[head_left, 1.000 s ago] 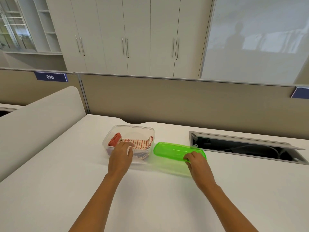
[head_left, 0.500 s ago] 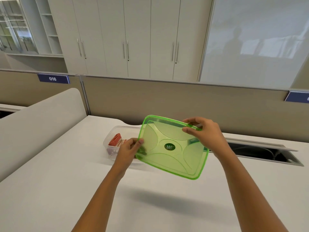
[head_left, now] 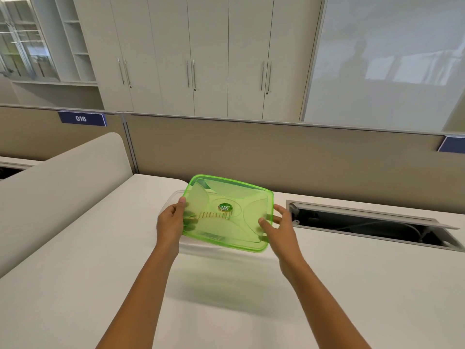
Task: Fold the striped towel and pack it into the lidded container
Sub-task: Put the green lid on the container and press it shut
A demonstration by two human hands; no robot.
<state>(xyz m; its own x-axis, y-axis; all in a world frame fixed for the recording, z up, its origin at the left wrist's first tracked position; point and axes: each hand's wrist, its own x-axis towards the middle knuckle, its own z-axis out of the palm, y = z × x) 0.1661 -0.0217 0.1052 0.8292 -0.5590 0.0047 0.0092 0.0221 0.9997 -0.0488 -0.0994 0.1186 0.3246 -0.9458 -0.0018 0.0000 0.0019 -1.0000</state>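
Observation:
A translucent green lid [head_left: 227, 212] hangs tilted over the clear container [head_left: 173, 196], hiding nearly all of it. My left hand [head_left: 171, 222] grips the lid's left edge and my right hand [head_left: 279, 226] grips its right edge. Through the green plastic I make out a strip of the folded striped towel [head_left: 210, 215] lying inside the container. Only the container's far left rim shows past the lid. Whether the lid touches the container's rim cannot be told.
The white desk [head_left: 125, 273] runs out in front of me. An open cable hatch [head_left: 364, 226] gapes in the desk just right of my right hand. A beige partition [head_left: 276, 157] closes the back, and a curved side panel [head_left: 63, 185] rises on the left.
My right hand lifted the lid off the desk, my left hand left the towel and took the lid's left edge, and both carried it leftward over the container, now lower and flatter.

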